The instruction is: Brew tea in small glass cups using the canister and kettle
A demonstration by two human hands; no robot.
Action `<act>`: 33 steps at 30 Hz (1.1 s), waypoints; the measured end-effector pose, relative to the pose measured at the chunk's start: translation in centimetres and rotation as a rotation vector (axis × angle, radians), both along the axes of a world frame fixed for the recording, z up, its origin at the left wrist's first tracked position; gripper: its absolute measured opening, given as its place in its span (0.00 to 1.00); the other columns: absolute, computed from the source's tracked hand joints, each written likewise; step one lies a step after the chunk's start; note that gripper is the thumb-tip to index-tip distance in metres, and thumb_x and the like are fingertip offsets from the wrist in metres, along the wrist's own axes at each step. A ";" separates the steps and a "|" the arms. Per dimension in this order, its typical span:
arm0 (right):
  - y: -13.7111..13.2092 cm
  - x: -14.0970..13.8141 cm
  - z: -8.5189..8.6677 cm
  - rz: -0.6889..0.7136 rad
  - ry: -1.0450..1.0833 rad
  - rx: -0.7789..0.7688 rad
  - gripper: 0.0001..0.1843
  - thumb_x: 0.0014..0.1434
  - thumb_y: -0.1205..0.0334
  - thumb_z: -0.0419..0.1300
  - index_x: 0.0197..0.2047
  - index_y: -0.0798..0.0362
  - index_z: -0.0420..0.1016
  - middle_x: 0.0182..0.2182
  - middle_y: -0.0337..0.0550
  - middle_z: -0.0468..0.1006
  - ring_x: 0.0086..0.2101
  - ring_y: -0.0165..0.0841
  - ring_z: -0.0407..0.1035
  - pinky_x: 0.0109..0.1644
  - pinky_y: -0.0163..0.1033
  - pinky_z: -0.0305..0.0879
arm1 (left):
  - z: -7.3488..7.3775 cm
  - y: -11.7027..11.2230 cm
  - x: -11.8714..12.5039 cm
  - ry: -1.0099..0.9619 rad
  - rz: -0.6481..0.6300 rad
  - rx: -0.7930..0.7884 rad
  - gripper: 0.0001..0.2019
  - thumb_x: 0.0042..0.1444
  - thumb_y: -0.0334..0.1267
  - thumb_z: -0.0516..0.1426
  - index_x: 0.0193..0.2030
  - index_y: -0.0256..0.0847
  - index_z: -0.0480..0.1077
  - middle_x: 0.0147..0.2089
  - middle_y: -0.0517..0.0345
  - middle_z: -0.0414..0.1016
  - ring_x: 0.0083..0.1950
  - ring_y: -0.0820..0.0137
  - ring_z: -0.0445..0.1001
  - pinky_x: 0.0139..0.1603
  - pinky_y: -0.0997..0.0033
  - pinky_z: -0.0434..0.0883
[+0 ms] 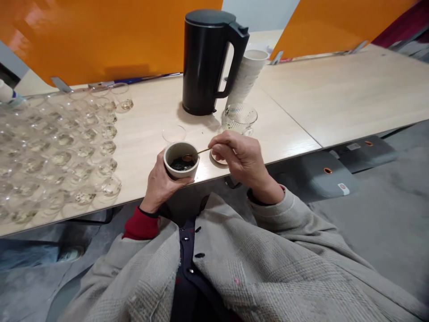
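Observation:
My left hand (160, 183) is wrapped round a small white cup (181, 159) with dark contents inside, held at the near edge of the wooden table (335, 98). My right hand (239, 158) pinches a thin metal spoon (194, 155) by its handle; the spoon's bowl sits over the cup's mouth. Under my right hand a small round saucer (216, 158) shows partly. A small empty glass cup (174, 133) stands just behind the white cup.
A black electric kettle (209, 60) stands behind, with a stack of white paper cups (248, 74) and a ribbed glass dripper (239, 117) to its right. Several small glass cups (60, 143) cover the table's left side. Orange partitions (100, 36) back the table.

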State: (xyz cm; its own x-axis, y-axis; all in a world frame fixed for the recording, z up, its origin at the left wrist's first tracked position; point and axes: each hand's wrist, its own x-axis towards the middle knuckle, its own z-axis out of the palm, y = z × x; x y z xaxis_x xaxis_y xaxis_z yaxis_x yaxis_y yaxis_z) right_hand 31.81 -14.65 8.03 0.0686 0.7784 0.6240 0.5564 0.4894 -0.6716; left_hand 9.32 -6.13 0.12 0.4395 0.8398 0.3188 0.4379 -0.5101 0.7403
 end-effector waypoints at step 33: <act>3.6 1.1 -2.5 -0.053 0.614 -0.181 0.25 0.63 0.34 0.67 0.36 0.49 0.75 0.24 0.32 0.73 0.21 0.24 0.67 0.24 0.31 0.68 | -0.1 0.0 0.1 -0.023 -0.016 0.000 0.53 0.41 0.54 0.78 0.71 0.47 0.59 0.66 0.46 0.76 0.66 0.50 0.78 0.65 0.51 0.76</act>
State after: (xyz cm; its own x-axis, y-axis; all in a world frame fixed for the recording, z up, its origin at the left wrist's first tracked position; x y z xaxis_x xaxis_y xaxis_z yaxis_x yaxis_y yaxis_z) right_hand 32.95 -11.02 5.52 0.4126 0.8534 0.3185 0.0647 0.3213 -0.9448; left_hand 9.39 -6.10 0.03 0.4453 0.8327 0.3292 0.4128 -0.5172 0.7497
